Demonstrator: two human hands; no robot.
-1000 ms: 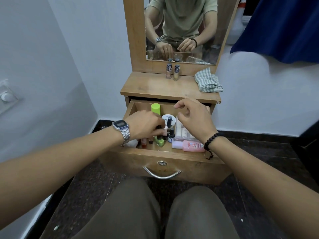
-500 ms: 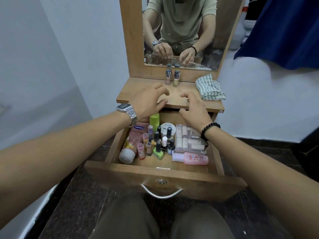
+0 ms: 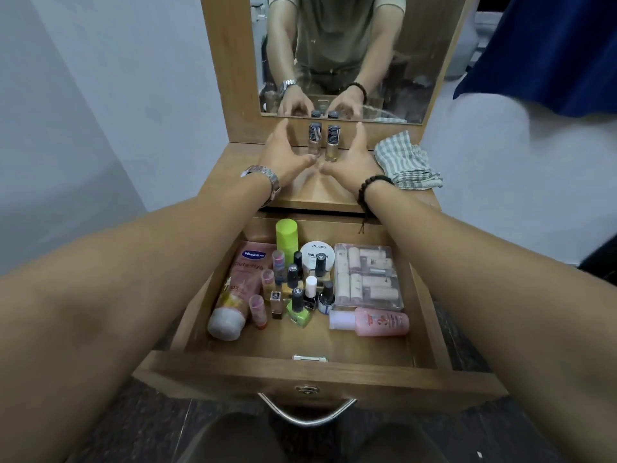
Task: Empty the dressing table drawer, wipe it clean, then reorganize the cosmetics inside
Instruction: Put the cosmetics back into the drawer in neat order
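Observation:
The wooden drawer [image 3: 300, 372] stands pulled out and holds cosmetics: a pink Vaseline tube [image 3: 238, 289], a lime green bottle [image 3: 287, 233], a white round jar [image 3: 315, 253], several nail polish bottles [image 3: 297, 295], a clear case of lipsticks [image 3: 367, 275] and a pink bottle [image 3: 377, 324] lying flat. On the tabletop [image 3: 320, 195] two small bottles [image 3: 324, 140] stand by the mirror. My left hand [image 3: 283, 158] and my right hand [image 3: 350, 162] flank them with fingers spread, holding nothing.
A folded checked cloth [image 3: 404, 162] lies on the tabletop to the right. The mirror [image 3: 350, 55] rises behind. A white wall is at left, a dark blue fabric [image 3: 551, 51] at upper right. My knees are below the drawer handle [image 3: 307, 412].
Both hands left the drawer and moved up and forward over the tabletop, arriving either side of the two small bottles. The drawer now shows further out.

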